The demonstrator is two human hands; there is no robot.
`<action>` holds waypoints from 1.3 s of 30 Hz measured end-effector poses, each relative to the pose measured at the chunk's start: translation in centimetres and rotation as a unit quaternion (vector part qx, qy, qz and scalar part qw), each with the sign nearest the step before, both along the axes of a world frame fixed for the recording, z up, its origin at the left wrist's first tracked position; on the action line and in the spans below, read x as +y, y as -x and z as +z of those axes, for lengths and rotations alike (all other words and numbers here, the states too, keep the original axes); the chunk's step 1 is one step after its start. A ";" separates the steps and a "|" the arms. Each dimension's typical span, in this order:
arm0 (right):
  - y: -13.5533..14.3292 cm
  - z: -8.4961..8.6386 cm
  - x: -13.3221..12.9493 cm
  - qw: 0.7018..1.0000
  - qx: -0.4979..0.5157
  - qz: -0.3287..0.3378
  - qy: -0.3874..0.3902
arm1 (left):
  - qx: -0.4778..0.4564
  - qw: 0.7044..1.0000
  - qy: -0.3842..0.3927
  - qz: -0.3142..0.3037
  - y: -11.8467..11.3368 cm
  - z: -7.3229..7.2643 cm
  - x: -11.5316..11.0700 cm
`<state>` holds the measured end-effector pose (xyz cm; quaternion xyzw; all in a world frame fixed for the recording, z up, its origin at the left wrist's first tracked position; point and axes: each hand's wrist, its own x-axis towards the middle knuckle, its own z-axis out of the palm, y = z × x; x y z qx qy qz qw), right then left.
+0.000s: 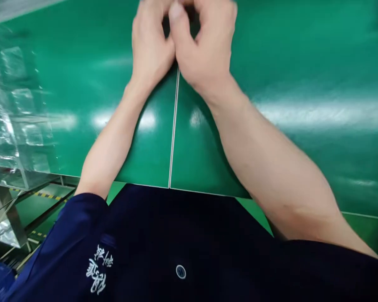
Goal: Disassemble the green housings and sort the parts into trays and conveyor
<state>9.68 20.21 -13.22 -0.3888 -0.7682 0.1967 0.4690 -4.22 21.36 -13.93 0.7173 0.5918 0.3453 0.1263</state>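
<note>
Left hand [151, 44] meets right hand [208, 48] over glossy green tabletop [302, 84].
Pale seam [174, 130] divides it; fingers curl, but any grip cannot be told.

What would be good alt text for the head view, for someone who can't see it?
Left hand and right hand meet at the top edge over a glossy green worktop, astride a pale seam; whether they hold anything is unclear. Clear plastic with squarish shapes lies at left, and a dark navy shirt fills the bottom.
</note>
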 end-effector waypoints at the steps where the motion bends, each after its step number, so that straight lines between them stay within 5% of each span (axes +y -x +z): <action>1: 0.1 0.1 0.0 1.000 -0.010 -0.009 0.000 | -0.005 1.000 -0.016 -0.011 0.2 -0.1 0.1; 8: 0.9 1.8 -1.1 0.996 -0.008 -0.033 0.078 | -0.002 1.000 -0.021 -0.014 0.4 0.3 -0.6; 18: 0.5 2.4 -1.4 0.993 -0.014 -0.021 0.114 | -0.014 0.993 -0.111 -0.047 0.8 -1.5 -0.1; 24: 0.5 2.5 -1.6 0.993 -0.021 -0.025 0.117 | -0.022 0.994 -0.087 -0.056 1.3 -2.1 0.4; 39: 0.4 2.1 -1.5 0.994 0.023 -0.005 0.111 | -0.013 0.998 0.049 0.037 -1.6 2.0 -2.2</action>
